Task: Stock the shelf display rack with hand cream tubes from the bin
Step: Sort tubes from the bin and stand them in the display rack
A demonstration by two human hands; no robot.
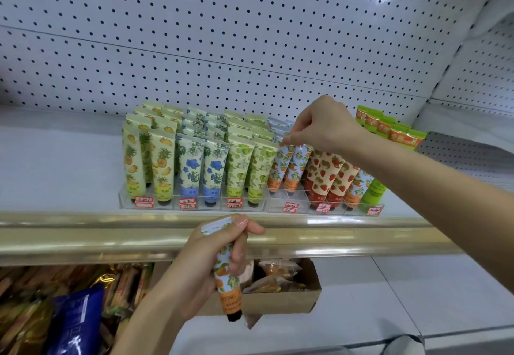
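A clear display rack (194, 206) on the white shelf holds rows of upright hand cream tubes: pineapple, blue flower, green fruit, orange and strawberry prints. My right hand (322, 126) reaches over the rack and pinches the top of an orange-print tube (283, 165) standing in the orange row. Below the shelf's gold edge, my left hand (211, 260) grips another orange-print tube (228, 277), cap end down. No bin is recognisable in view.
A gold rail (111, 238) fronts the shelf. Green and orange packets (389, 129) stand at the back right. Below are a cardboard box (283, 296) of wrapped snacks and a blue bag (78, 321) among packets. White pegboard (222, 35) backs the shelf.
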